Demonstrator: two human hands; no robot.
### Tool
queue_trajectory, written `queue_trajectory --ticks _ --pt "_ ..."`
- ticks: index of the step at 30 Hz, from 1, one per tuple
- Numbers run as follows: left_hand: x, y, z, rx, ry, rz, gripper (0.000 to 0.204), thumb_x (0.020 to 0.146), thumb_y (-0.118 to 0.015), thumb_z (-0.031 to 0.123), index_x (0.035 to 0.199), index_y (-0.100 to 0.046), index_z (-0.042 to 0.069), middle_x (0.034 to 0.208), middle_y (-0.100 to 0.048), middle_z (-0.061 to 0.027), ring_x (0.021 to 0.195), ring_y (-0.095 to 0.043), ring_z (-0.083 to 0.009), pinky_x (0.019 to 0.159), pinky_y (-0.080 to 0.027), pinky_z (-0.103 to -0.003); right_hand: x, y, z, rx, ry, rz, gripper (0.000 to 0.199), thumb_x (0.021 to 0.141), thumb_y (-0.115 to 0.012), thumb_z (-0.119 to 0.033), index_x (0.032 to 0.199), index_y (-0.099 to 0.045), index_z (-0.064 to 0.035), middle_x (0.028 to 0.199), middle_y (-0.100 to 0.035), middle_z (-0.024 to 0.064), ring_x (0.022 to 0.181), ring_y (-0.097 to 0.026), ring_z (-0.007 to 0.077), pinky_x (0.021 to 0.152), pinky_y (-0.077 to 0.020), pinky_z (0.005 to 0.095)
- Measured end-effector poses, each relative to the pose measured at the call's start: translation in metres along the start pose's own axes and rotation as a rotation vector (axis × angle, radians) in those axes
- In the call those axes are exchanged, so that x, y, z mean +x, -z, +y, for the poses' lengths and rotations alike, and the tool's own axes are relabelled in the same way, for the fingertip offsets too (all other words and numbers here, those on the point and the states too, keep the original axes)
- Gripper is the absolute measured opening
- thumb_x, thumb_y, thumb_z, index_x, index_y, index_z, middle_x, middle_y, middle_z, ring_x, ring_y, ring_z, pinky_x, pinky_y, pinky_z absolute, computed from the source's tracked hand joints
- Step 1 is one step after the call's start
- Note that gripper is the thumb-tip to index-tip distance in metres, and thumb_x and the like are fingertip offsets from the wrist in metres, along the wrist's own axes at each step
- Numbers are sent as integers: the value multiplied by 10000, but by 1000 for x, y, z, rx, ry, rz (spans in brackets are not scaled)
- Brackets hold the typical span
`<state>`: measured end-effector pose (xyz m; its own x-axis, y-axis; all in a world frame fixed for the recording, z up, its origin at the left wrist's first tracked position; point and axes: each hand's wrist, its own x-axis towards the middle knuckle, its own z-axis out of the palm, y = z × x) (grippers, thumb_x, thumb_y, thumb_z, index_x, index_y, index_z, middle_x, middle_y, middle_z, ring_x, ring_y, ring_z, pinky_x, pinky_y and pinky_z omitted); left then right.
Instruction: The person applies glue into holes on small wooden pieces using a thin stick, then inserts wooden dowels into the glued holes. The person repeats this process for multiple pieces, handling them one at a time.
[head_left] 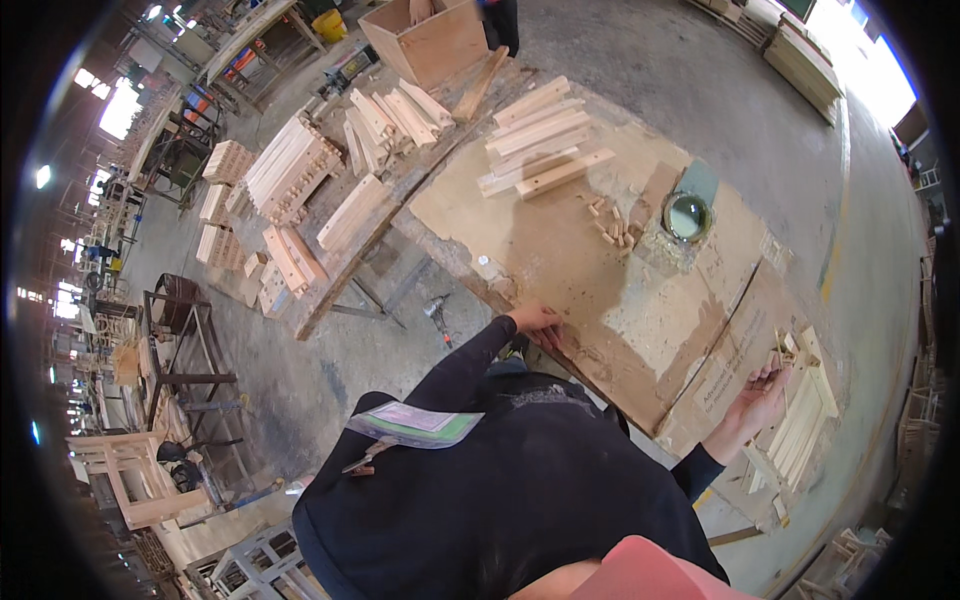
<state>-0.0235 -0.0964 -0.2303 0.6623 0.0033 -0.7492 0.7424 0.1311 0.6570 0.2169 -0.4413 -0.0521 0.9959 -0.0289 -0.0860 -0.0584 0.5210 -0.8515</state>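
My left hand (540,322) lies on the near edge of the brown board-covered workbench (600,290), fingers spread flat against the surface and holding nothing. My right hand (758,392) reaches out to the right, palm turned up and fingers curled, against a slatted pale wooden frame (800,410) at the bench's right end. Small wooden bits sit at its fingertips; I cannot tell whether it grips them. Both arms are in dark sleeves.
A stack of wooden slats (540,140) lies at the far side of the bench, with small pegs (615,228) and a round green container (687,215) nearby. More wooden parts (290,165) and an open wooden box (430,40) stand at the back left. A power drill (438,312) lies on the concrete floor.
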Motion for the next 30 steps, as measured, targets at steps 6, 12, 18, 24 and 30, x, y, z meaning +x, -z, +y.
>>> queue_trajectory --ticks 6,12,18,24,30 --pt "-6 105 59 255 84 -144 271 955 -558 209 1131 -723 86 989 -761 -126 804 -737 -210 607 -582 -325 12 24 -3 -38 1 -102 285 1018 -606 -284 1129 -598 -21 1029 -663 67 828 -585 82 683 -472 227" --pt "-96 380 183 809 -315 1155 381 613 -841 263 926 -756 63 822 -739 -128 737 -708 -299 672 -583 -393 6 20 -17 -54 12 -23 301 1024 -597 -284 1128 -599 -2 1020 -661 60 831 -578 102 704 -468 233" --pt "-120 497 148 854 277 1221 150 757 -701 168 844 -757 60 837 -724 -148 667 -686 -271 606 -546 -386 -19 -1 -19 -128 -4 77 291 1023 -597 -272 1111 -614 5 994 -665 55 802 -578 100 702 -486 224" --pt "-113 537 123 279 -20 1257 130 822 -619 139 800 -721 61 621 -603 -21 394 -441 -114 378 -344 -300 -24 -48 -18 -129 -1 61 303 1019 -601 -301 1132 -618 -21 974 -642 36 827 -565 99 733 -485 221" --pt "-150 549 87 297 106 1290 255 834 -632 249 734 -726 35 639 -687 -64 516 -647 -134 454 -502 -301 -36 -152 14 -189 59 49 289 1015 -604 -322 1149 -598 -67 931 -579 -7 799 -514 85 720 -454 222"
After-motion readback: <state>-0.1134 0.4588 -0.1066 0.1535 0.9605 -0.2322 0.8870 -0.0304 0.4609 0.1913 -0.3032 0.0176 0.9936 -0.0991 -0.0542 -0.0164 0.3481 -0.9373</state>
